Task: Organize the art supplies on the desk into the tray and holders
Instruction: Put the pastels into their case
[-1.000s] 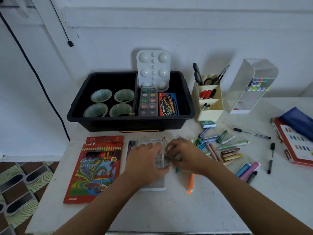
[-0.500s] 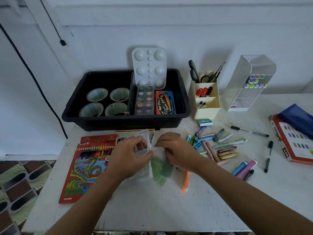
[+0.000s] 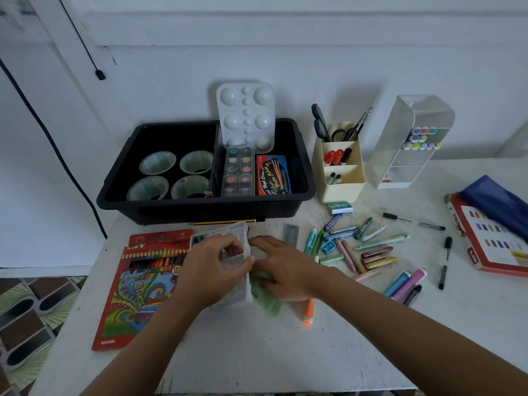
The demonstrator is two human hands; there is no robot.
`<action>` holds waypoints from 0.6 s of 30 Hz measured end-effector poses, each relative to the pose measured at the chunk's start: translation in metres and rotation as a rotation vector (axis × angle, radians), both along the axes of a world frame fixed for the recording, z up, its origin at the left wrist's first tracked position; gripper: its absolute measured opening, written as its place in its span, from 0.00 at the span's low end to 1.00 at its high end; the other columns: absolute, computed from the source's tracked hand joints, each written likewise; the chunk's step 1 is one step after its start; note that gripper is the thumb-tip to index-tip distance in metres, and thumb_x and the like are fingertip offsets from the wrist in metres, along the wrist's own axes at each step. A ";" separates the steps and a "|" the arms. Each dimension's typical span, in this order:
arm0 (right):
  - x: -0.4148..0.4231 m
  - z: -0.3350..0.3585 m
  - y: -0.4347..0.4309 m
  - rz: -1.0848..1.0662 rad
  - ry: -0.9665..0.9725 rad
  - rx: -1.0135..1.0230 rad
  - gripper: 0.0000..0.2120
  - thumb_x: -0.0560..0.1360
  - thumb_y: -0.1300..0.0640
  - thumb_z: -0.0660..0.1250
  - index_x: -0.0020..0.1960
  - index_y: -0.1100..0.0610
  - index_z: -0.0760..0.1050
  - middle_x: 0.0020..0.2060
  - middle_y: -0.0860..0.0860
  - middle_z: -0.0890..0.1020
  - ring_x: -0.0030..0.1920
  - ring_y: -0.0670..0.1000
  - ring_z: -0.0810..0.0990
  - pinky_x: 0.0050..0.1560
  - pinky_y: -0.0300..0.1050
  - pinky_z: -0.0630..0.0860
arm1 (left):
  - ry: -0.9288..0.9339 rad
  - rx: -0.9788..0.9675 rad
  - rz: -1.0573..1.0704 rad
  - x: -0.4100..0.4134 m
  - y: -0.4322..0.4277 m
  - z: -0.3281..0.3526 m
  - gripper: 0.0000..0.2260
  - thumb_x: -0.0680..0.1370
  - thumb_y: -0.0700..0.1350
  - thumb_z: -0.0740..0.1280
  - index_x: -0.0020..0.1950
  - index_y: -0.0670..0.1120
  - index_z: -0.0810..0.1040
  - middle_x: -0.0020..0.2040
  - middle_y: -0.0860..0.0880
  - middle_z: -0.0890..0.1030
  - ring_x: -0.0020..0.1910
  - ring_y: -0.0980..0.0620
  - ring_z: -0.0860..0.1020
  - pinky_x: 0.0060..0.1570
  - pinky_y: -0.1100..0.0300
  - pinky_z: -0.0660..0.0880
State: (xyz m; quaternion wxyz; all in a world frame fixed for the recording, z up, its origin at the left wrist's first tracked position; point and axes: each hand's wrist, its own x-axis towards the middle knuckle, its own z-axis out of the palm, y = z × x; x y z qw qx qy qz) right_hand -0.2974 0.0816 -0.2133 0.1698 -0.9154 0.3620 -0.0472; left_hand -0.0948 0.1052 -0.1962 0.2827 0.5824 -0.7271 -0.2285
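On my feed, a red box of colour pencils [image 3: 137, 287] lies flat by the left edge of the desk [image 3: 257, 355]. Behind it, along the back edge, stands the black tray [image 3: 160, 212]; it holds four green-lined cups, a watercolour set and a brush packet. Just right of the pencil box, at the desk's middle, the left hand [image 3: 211, 270] grips a clear plastic case [image 3: 238, 297], fingers and thumb clamped round it. The right hand [image 3: 285, 270] meets the case's right rim with bent fingertips; I cannot tell if they pinch it. Its palm covers something green and blurred [image 3: 270, 305]. An orange highlighter [image 3: 309, 312] lies just beside that wrist. Loose crayons and markers [image 3: 368, 250] spread toward the right edge, in front of a cream holder [image 3: 343, 190] and a clear marker holder [image 3: 400, 167].
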 end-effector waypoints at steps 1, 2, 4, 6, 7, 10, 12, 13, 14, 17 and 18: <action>0.001 0.002 0.000 0.002 0.009 -0.002 0.23 0.77 0.49 0.65 0.71 0.47 0.72 0.77 0.53 0.63 0.77 0.55 0.57 0.75 0.55 0.62 | -0.004 0.000 0.001 0.000 0.000 0.000 0.08 0.73 0.54 0.75 0.42 0.54 0.79 0.38 0.57 0.80 0.39 0.58 0.77 0.39 0.59 0.77; 0.000 0.004 0.001 0.000 0.010 -0.001 0.22 0.77 0.50 0.66 0.71 0.47 0.73 0.76 0.54 0.64 0.77 0.55 0.58 0.75 0.54 0.63 | -0.007 -0.001 0.000 0.000 0.000 0.000 0.08 0.73 0.54 0.75 0.42 0.54 0.79 0.38 0.57 0.79 0.39 0.58 0.77 0.38 0.59 0.77; -0.005 0.009 0.002 -0.014 -0.001 0.010 0.22 0.77 0.52 0.67 0.70 0.47 0.74 0.75 0.53 0.66 0.76 0.55 0.60 0.72 0.53 0.65 | -0.017 -0.005 -0.008 -0.001 -0.001 0.000 0.08 0.73 0.55 0.75 0.41 0.54 0.79 0.38 0.58 0.79 0.39 0.58 0.76 0.37 0.63 0.74; -0.017 0.011 0.003 -0.044 0.004 0.016 0.22 0.77 0.52 0.67 0.70 0.45 0.74 0.75 0.51 0.67 0.76 0.54 0.60 0.72 0.54 0.66 | -0.039 -0.002 -0.024 -0.001 -0.002 -0.001 0.08 0.73 0.55 0.75 0.41 0.55 0.78 0.38 0.58 0.79 0.39 0.58 0.76 0.38 0.65 0.72; -0.023 0.011 0.004 -0.067 0.019 0.018 0.22 0.78 0.51 0.67 0.71 0.43 0.73 0.75 0.50 0.66 0.77 0.53 0.59 0.74 0.54 0.65 | -0.052 0.004 -0.033 -0.002 -0.003 -0.003 0.08 0.73 0.56 0.75 0.41 0.56 0.78 0.38 0.58 0.79 0.39 0.58 0.76 0.38 0.64 0.72; -0.035 0.012 0.007 -0.112 0.049 0.022 0.22 0.79 0.50 0.66 0.72 0.42 0.72 0.75 0.48 0.65 0.77 0.52 0.57 0.75 0.54 0.63 | -0.109 0.008 -0.054 -0.003 -0.004 -0.007 0.10 0.73 0.61 0.73 0.42 0.56 0.77 0.39 0.59 0.78 0.41 0.58 0.76 0.41 0.61 0.75; -0.038 0.014 0.008 -0.118 0.058 0.005 0.22 0.78 0.50 0.66 0.72 0.43 0.72 0.75 0.48 0.67 0.77 0.52 0.58 0.75 0.53 0.64 | -0.156 0.009 -0.063 -0.007 -0.003 -0.010 0.12 0.73 0.63 0.72 0.43 0.57 0.76 0.40 0.59 0.77 0.41 0.59 0.75 0.44 0.59 0.76; -0.039 0.015 0.008 -0.123 0.057 0.001 0.22 0.78 0.50 0.67 0.71 0.44 0.73 0.74 0.48 0.67 0.77 0.52 0.59 0.75 0.53 0.64 | -0.176 0.008 -0.065 -0.009 -0.003 -0.011 0.13 0.72 0.64 0.71 0.43 0.57 0.74 0.40 0.60 0.77 0.41 0.60 0.75 0.44 0.58 0.76; -0.039 0.015 0.008 -0.131 0.050 0.006 0.21 0.78 0.50 0.67 0.71 0.44 0.73 0.74 0.48 0.68 0.76 0.51 0.60 0.74 0.52 0.64 | -0.192 0.005 -0.067 -0.011 -0.002 -0.012 0.13 0.72 0.64 0.72 0.43 0.58 0.73 0.40 0.60 0.76 0.40 0.60 0.74 0.45 0.57 0.76; -0.042 0.012 0.008 -0.171 -0.022 0.015 0.20 0.79 0.51 0.67 0.71 0.46 0.74 0.70 0.48 0.72 0.73 0.49 0.65 0.72 0.49 0.68 | -0.230 -0.008 -0.072 -0.015 -0.003 -0.011 0.12 0.74 0.64 0.70 0.46 0.59 0.73 0.42 0.60 0.75 0.43 0.57 0.74 0.50 0.53 0.76; -0.044 0.011 0.008 -0.185 -0.053 0.009 0.19 0.79 0.52 0.67 0.70 0.48 0.75 0.68 0.49 0.74 0.71 0.49 0.67 0.71 0.48 0.69 | -0.255 -0.017 -0.082 -0.017 -0.004 -0.011 0.11 0.75 0.64 0.69 0.47 0.59 0.75 0.44 0.60 0.76 0.45 0.57 0.75 0.53 0.52 0.76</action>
